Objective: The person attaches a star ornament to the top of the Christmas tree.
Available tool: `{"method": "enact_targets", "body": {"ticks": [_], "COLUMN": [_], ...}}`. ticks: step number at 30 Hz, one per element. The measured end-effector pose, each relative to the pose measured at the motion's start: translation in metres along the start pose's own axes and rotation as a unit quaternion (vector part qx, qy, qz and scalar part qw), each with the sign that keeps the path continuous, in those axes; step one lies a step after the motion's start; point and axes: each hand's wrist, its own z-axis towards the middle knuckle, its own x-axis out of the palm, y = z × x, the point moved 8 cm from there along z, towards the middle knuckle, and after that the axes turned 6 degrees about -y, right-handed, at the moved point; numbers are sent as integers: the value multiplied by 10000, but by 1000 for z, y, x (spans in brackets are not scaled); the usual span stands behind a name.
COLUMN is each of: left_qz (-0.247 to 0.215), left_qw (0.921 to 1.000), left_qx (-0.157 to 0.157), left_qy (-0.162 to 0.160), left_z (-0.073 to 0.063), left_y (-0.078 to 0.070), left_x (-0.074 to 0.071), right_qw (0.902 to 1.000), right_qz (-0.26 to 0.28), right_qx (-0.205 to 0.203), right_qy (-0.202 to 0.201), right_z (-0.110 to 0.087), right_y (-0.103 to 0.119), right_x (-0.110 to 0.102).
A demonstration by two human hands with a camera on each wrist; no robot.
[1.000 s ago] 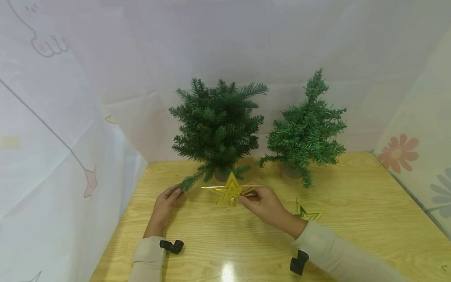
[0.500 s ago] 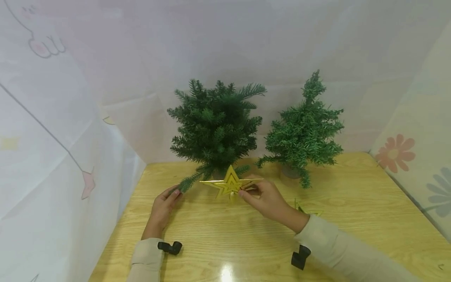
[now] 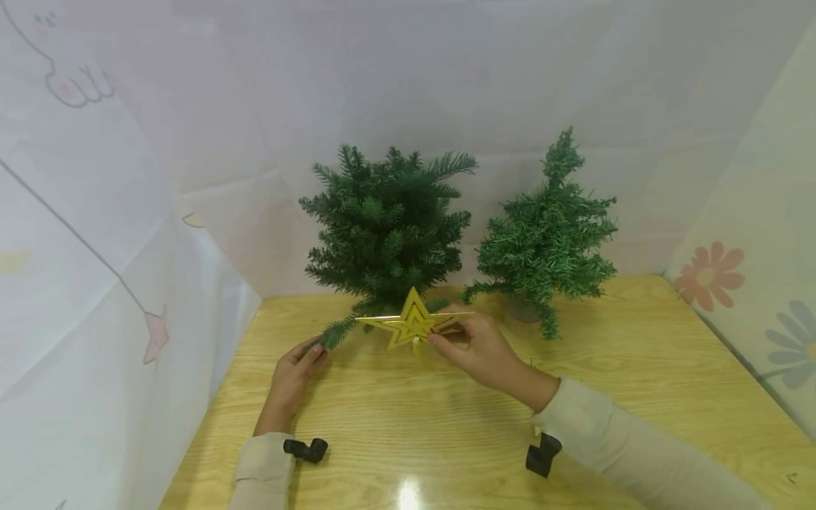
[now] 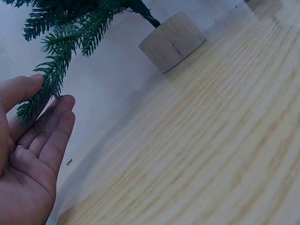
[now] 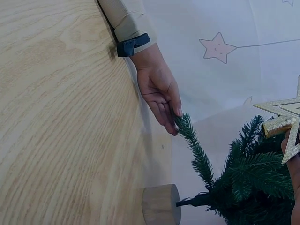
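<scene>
My left hand [image 3: 295, 379] pinches the tip of a low branch [image 4: 58, 70] on the fuller artificial Christmas tree [image 3: 389, 227], thumb on one side and fingers on the other. That tree stands on a round wooden base [image 4: 172, 42]. In front of it, above the table, my right hand [image 3: 481, 350] holds a gold star tree topper [image 3: 413, 320] by its right side. The star has nested outlines and a short gold tube [image 5: 279, 125] at its bottom. Only the star's edge and part of the right hand show in the right wrist view.
A second, thinner Christmas tree [image 3: 551, 234] stands at the right on its own base [image 3: 524, 309]. Another gold star lies on the wooden table [image 3: 382, 439], mostly hidden beneath the right forearm. Printed cloth [image 3: 497, 85] hangs behind and along the sides.
The right hand has raised the star slightly, up and toward the fuller tree. Its forearm now covers the second star on the table. The left hand keeps its pinch on the branch.
</scene>
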Motion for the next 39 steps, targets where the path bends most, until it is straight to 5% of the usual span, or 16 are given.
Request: {"method": "enact_targets", "body": {"ticks": [5,14,39], "left_qz": [-165,-87,20], "left_qw": [9998,9999,9999], "left_qx": [50,-1,94], "left_qy": [51,78,-72], "left_z": [0,-2,-2], "left_y": [-2,-1,-5], "left_x": [0,1,0], "right_qw": [9999,9999,9996], "right_qz": [-11,88,-182], "right_qx": [-149,-52,-118], "right_qy": [-33,-21,-161], "right_z": [4,5,17], "right_y": [15,-10,3], "right_x": [-3,-3,-19]}}
